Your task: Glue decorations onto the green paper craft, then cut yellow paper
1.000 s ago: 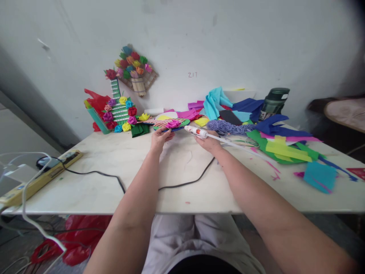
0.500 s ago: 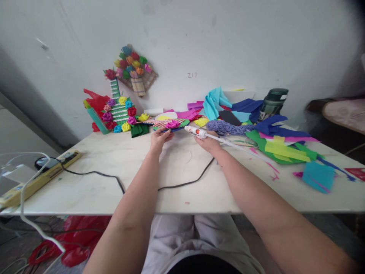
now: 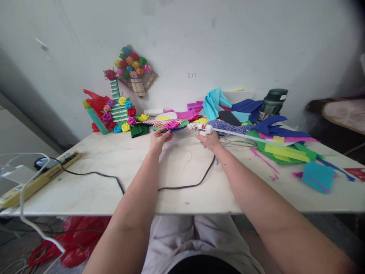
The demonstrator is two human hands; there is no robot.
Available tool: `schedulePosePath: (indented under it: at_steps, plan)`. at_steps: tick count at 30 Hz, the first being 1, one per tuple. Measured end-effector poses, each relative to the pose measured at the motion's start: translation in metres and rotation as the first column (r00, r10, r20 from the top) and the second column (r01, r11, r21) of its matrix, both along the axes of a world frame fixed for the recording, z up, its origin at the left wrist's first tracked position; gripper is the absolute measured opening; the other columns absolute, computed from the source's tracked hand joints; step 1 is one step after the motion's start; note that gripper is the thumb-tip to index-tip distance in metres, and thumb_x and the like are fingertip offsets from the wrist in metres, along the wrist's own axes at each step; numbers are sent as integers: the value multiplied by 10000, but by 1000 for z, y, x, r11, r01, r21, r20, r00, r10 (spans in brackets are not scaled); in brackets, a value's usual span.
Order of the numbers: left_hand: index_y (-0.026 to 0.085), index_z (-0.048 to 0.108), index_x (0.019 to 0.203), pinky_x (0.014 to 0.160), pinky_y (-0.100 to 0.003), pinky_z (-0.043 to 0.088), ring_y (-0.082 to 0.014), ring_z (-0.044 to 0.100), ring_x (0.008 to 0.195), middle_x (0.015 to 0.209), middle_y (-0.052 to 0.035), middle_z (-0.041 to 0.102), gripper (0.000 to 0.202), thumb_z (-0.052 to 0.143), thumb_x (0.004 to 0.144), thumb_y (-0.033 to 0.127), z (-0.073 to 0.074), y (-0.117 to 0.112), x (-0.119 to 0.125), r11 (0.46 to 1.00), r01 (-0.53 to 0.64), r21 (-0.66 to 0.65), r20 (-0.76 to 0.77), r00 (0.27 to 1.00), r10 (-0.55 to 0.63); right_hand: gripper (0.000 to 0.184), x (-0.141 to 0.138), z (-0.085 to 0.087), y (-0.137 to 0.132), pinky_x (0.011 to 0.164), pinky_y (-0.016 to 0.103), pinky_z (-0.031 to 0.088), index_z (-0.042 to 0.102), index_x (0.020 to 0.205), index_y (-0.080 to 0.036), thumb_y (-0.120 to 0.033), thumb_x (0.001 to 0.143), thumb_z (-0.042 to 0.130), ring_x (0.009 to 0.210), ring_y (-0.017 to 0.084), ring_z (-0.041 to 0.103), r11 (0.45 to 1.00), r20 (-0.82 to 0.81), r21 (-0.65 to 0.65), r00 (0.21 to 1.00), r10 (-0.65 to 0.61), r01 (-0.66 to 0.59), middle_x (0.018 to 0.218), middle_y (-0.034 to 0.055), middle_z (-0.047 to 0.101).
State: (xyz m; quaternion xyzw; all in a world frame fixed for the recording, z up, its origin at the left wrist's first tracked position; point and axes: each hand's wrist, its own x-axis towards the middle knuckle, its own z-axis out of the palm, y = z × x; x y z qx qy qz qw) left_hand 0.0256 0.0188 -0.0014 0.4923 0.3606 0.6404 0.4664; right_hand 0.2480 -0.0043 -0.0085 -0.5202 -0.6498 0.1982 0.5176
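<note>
My left hand [image 3: 161,138] grips the near edge of a flat craft piece [image 3: 159,122] built of pale sticks on a blue and green base. A magenta paper flower [image 3: 172,125] is on that piece, just above my fingertips. In my right hand [image 3: 210,140] is a white hot glue gun [image 3: 203,128], its nozzle pointing left toward the craft piece's right end. A long white glue stick [image 3: 242,135] sticks out of its back to the right. The gun's tip seems apart from the craft piece. My right fingers wrap the handle, which is mostly hidden.
Purple yarn [image 3: 228,128], coloured paper [image 3: 285,150] and a dark green bottle [image 3: 273,103] lie or stand on the right. A flower-decorated guitar shape [image 3: 119,108] leans at back left. A black cord [image 3: 188,186] crosses the table; a power strip [image 3: 42,177] is at left.
My right hand has moved slightly right with the glue gun, away from the craft piece, and the glue stick now lies flatter. My left hand stays in place.
</note>
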Motion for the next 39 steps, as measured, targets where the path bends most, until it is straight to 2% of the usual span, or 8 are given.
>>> schedulePosePath:
  at_steps: [2,4,9,17,26,32,39]
  plan:
    - [165,595,851,711,-401,502,-232,664,661,665,-54,673,428,793,514,338,-1,1,-1,1000,1,-3,-1,1000,-1,160,-2,3,-4,363,232,362,547,601,-149,-294,655,590,336,94,435,988,-200,-124,977,69,-95,471,-4,531]
    - [165,594,858,722,-408,498,-236,664,669,668,-54,673,429,790,516,334,-2,2,-1,1000,8,-10,-3,1000,-8,199,-3,7,-7,315,219,318,511,535,-154,-302,629,606,288,74,387,972,-336,-165,936,104,-167,422,-26,488]
    - [170,591,853,738,-421,493,-236,662,669,653,-46,668,412,783,525,328,-3,1,-1,1000,10,-17,-10,1000,-10,168,-7,13,-10,276,204,297,526,577,-144,-282,610,616,252,63,371,937,-503,-236,857,111,-259,409,-42,495]
    - [161,599,851,743,-421,487,-249,662,716,685,-62,661,408,776,532,345,-1,-5,1,999,32,-19,-13,999,-33,157,-9,9,-8,275,201,335,521,622,-145,-262,664,617,263,57,361,875,-595,-326,797,104,-358,414,-36,509]
    - [162,597,835,725,-422,495,-237,661,660,638,-46,658,414,785,514,344,-4,-1,2,999,29,-20,-9,1000,-29,156,-8,2,-3,292,197,337,524,668,-150,-272,690,620,278,55,363,810,-619,-409,780,92,-421,440,-34,526]
    - [167,586,834,738,-415,492,-236,663,668,632,-39,656,405,779,514,325,-3,-1,3,1000,23,-21,8,1000,-23,165,-10,2,-3,293,198,337,517,640,-146,-267,702,611,278,55,363,798,-630,-422,772,84,-431,433,-28,524]
    - [160,604,831,735,-410,491,-232,660,658,631,-39,660,399,770,502,313,-1,-1,3,999,22,-24,28,999,-22,131,-15,7,-8,283,198,322,508,647,-155,-239,696,597,270,59,353,813,-626,-404,775,90,-420,418,-34,514]
